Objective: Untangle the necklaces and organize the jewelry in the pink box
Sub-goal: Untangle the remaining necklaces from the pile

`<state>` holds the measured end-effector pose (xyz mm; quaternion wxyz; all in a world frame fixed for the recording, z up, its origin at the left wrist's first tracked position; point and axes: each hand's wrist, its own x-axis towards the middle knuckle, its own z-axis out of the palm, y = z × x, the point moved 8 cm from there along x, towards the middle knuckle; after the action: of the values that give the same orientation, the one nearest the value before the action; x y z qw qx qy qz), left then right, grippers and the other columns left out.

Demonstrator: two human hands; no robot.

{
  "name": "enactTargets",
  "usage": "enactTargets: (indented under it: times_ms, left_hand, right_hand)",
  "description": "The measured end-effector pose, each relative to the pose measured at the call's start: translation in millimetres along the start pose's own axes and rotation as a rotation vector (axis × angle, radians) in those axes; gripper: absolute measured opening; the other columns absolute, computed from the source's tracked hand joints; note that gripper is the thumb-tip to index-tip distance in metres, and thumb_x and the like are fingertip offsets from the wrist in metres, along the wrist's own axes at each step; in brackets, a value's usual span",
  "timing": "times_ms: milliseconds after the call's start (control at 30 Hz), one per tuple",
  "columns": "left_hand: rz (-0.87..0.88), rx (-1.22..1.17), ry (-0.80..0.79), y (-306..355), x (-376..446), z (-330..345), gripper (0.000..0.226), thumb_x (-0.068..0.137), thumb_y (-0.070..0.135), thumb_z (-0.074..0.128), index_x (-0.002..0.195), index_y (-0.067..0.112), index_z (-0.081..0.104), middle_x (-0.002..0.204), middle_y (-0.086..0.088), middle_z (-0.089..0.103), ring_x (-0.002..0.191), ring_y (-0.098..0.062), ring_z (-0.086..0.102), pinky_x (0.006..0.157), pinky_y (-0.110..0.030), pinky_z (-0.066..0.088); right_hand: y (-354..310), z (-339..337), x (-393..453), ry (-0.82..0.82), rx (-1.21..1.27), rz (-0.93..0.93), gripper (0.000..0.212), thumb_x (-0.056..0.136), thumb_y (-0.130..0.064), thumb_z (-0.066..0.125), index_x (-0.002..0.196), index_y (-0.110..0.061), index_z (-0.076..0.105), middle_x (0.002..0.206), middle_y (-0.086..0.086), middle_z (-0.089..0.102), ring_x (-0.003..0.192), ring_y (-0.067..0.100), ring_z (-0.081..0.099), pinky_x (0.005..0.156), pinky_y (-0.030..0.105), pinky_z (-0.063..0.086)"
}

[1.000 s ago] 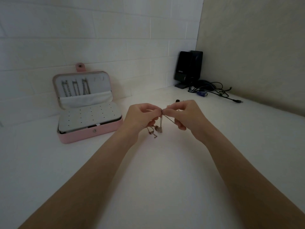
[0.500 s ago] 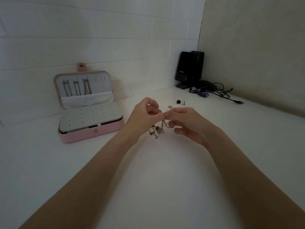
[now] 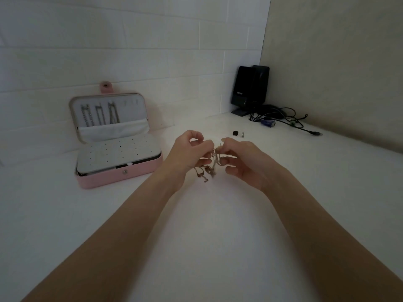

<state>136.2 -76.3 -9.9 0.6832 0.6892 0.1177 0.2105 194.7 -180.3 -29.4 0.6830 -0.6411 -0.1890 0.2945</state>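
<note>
The hands have drawn slightly apart since a second ago, and the right hand [image 3: 242, 162] has turned palm-up with its lower fingers loosened. Both grips pinch the tangled necklaces [image 3: 212, 164] at thumb and forefinger, the left hand [image 3: 189, 153] close beside the right; the chains dangle between them above the table [image 3: 207, 236]. The pink box [image 3: 118, 171] stands open to the left, chains hung in its lid. The black speaker [image 3: 248, 90] reads "EDIFIER", faintly.
</note>
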Motion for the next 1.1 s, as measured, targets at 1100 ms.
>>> enactTargets:
  times_ms: [1100]
  left_hand:
    - [0.067,0.267,-0.066,10,-3,2,0.012,0.082,0.010,0.066,0.078,0.021,0.069,0.083,-0.010,0.057,0.071,-0.011,0.054,0.069,-0.018,0.047]
  right_hand:
    - [-19,-13,-4,0.179,0.100,-0.169,0.009,0.084,-0.006,0.047,0.076,-0.006,0.050,0.063,0.006,0.062,0.045,0.013,0.044,0.041,0.021,0.030]
